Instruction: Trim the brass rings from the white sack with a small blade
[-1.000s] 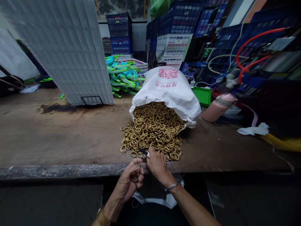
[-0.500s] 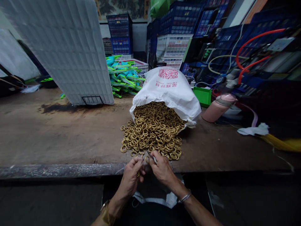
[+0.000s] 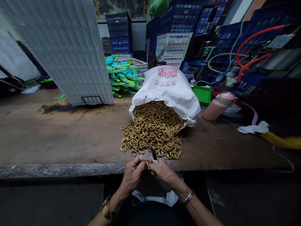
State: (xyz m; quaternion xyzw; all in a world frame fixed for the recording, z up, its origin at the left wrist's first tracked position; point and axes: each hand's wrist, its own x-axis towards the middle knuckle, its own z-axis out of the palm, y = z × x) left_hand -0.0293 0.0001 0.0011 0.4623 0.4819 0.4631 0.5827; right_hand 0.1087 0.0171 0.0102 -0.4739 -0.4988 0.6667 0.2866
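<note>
A heap of brass rings (image 3: 152,130) spills from a white sack (image 3: 168,91) lying open on the worn workbench (image 3: 58,138). Both my hands meet at the bench's front edge, just below the heap. My left hand (image 3: 133,175) is closed, pinching a brass ring (image 3: 147,164) between its fingertips. My right hand (image 3: 163,172) is closed on a small dark blade-like tool (image 3: 154,154) whose tip points up toward the heap, right beside the ring. A watch sits on my left wrist and a bangle on my right.
A white ribbed panel (image 3: 68,50) leans on the bench at the left. Green and blue plastic parts (image 3: 122,77) pile behind it. A pink flask (image 3: 218,106), a green box (image 3: 201,95), hoses and stacked blue crates (image 3: 181,18) crowd the right and back.
My hands have drawn closer together at the bench edge. The tool in my right hand has swung from lying leftward to pointing up, and the ring moved up to my left fingertips.
</note>
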